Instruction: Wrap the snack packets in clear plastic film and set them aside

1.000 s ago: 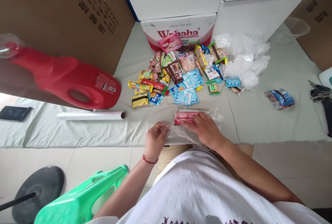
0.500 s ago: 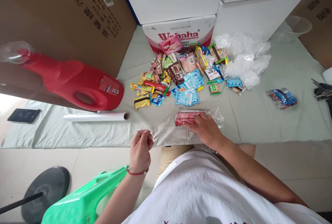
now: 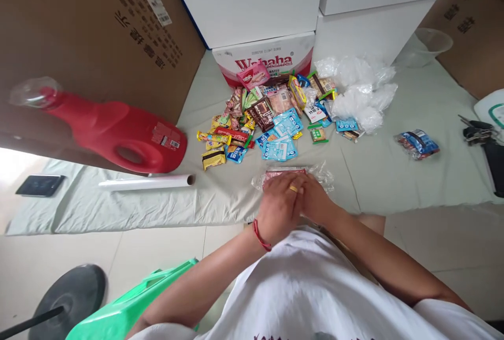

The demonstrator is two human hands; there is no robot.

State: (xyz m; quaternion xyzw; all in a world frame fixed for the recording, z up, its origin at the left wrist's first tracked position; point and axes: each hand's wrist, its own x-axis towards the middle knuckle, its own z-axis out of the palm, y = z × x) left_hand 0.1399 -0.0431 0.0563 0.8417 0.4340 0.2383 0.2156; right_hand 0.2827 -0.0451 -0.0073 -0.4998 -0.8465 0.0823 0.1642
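Pale tablecloth (image 3: 220,201); red packet (image 3: 275,173), crinkled clear wrap (image 3: 325,176).

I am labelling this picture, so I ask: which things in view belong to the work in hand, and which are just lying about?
Belonging, it seems:
red packet, partly covered by the left hand and right hand
clear plastic, showing on both sides of the packet
perhaps the snack pile and white roll, both untouched

Apparently just lying about:
red bottle
phone
keys
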